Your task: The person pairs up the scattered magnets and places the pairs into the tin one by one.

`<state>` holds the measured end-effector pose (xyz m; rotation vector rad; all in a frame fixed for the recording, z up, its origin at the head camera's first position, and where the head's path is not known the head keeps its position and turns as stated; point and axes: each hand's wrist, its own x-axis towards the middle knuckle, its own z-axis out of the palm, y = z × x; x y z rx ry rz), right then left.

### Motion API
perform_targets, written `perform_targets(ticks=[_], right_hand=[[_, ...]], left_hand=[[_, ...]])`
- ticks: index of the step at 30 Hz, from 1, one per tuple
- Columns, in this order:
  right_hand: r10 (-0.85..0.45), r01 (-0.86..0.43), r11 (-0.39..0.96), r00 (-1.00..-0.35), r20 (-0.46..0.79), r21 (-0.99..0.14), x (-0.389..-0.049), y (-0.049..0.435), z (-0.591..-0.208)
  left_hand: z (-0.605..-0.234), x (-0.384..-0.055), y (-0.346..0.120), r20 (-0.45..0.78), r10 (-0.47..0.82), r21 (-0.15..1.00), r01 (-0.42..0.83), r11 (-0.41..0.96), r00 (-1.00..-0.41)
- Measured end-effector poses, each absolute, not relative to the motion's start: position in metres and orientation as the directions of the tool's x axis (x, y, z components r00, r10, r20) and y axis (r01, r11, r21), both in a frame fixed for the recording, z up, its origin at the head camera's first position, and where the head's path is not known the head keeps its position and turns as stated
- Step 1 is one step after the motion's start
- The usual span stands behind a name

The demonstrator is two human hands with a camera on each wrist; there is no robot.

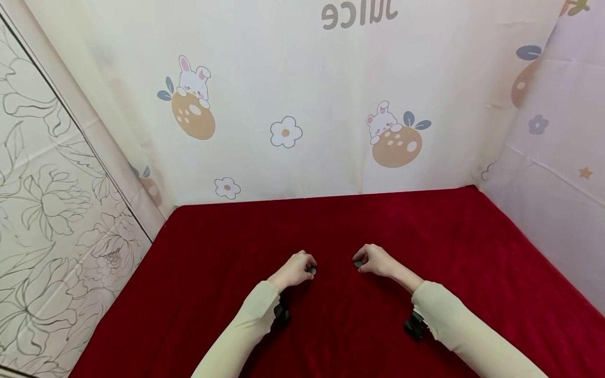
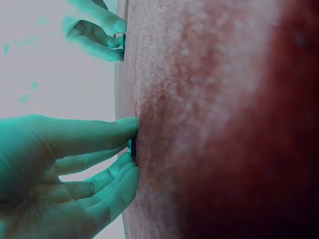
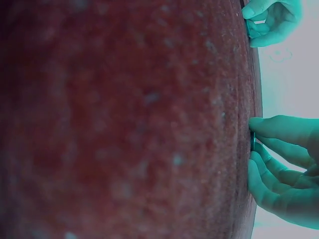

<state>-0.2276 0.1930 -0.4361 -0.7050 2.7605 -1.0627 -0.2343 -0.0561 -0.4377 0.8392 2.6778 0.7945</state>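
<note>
My left hand (image 1: 294, 269) pinches a small grey disc (image 1: 312, 271) between thumb and fingers, low at the red cloth. In the left wrist view the disc (image 2: 131, 147) shows as a thin dark edge between the thumb and fingertips. Across from it, my right hand (image 1: 376, 260) holds a second small grey disc (image 1: 358, 264) by its sides. The right wrist view has this disc (image 3: 252, 141) edge-on, right at the cloth surface. A short gap of cloth separates the two hands, with their fingertips facing each other.
Dark red velvety cloth (image 1: 212, 241) covers the table. A pale curtain (image 1: 326, 105) printed with bunnies and flowers hangs behind it and along the right. To the left stands a panel (image 1: 52, 205) with line-drawn flowers. Black wrist cameras (image 1: 416, 325) sit under the sleeves.
</note>
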Motion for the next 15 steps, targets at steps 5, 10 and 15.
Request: perform_targets(ticks=[5,10,15], right_hand=[[-0.467,-0.4,0.65,-0.881,0.075,-0.646,-0.2287,0.1937,-0.4369],[-0.486,-0.429,0.649,-0.869,0.091,-0.628,-0.2303,0.1946,-0.4371],[-0.496,-0.449,0.653,-0.862,0.104,-0.61,-0.229,0.1916,-0.4349]], left_hand=[[-0.4385,-0.2344,-0.0541,-0.052,0.579,0.559,0.457,0.692,-0.814],[-0.4376,-0.2333,-0.0521,-0.056,0.568,0.554,0.448,0.702,-0.821],[-0.4353,-0.2313,-0.049,-0.062,0.56,0.551,0.439,0.71,-0.826]])
